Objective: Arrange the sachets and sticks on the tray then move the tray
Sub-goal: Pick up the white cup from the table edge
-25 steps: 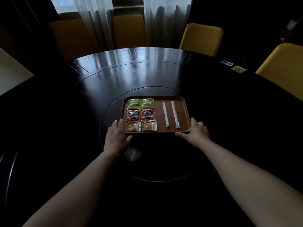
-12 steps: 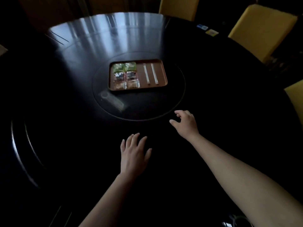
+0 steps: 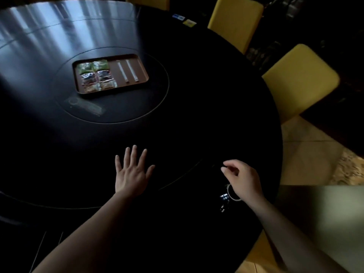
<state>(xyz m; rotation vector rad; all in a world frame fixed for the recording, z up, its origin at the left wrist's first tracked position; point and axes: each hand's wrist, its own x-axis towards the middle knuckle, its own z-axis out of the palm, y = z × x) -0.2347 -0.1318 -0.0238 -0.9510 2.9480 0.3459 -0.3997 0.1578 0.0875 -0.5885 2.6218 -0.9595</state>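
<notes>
Near edge of the surface, dark and round: we note the left hand lying palm down, fingers straight and spread, holding nothing. We cannot tell whether the palm presses the top or floats just above it.

To its right, near the right edge, is the right hand. Its fingers are loosely curled, thumb tip close to the forefinger, and we see nothing between them. Just beside its heel sits a small dark shiny object with a pale ring, partly hidden by the hand; we cannot identify it.

Farther in, a round inset disc fills the middle of the surface. The tray, brown and rectangular, lies on the disc's far-left part, well apart from both hands.

On the tray's left half are six sachets in two columns: green sachets farthest, dark red sachets in the middle, tan sachets nearest, packed edge to edge. On the right half are two white sticks lying side by side with a gap between them.

At the far right edge are a blue card and a yellow card. Beyond the edge stand yellow chairs.
</notes>
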